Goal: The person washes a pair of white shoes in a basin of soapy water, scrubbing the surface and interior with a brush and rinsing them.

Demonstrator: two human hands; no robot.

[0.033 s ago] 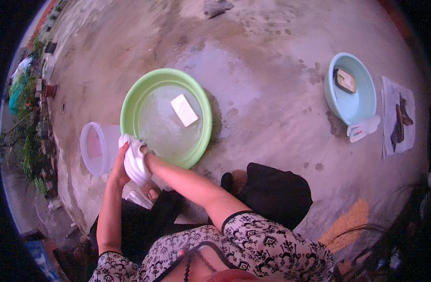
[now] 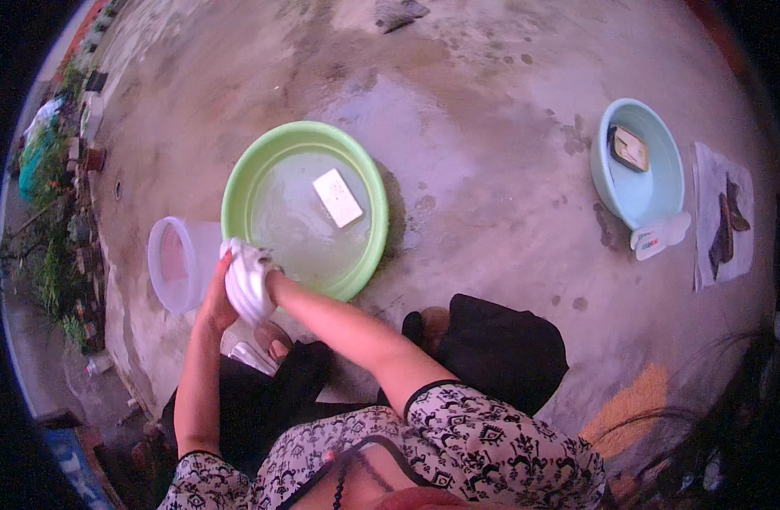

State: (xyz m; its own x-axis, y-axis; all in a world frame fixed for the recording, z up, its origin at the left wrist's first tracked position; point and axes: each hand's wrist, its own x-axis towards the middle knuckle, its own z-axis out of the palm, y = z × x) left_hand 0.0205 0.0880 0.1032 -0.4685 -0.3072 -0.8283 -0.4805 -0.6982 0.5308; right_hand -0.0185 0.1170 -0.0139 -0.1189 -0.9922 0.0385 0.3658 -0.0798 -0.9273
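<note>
A white shoe [image 2: 250, 282] is held over the near left rim of the green basin [image 2: 378, 246]. My left hand [image 2: 219, 297] is closed around its left side. From the right, my right hand [image 2: 275, 286] reaches into the shoe's opening and holds it there; its fingers are hidden. Cloudy water fills the bottom of the basin, and a white rectangular block [image 2: 337, 198] lies in it toward the right. Beside the basin on the left, a clear plastic tub [image 2: 165, 263] lies tipped on its side.
A light blue basin [image 2: 607, 200] at the right holds a dark-edged pale block [image 2: 630, 150]. White insoles [image 2: 660, 235] rest on its near rim. Farther right, dark long pieces [image 2: 723, 229] lie on a pale cloth [image 2: 713, 161]. Potted plants [image 2: 50, 272] line the left edge of the wet concrete.
The shoe has turned slightly in my hands and shifted a little. Everything else has moved only slightly with the view.
</note>
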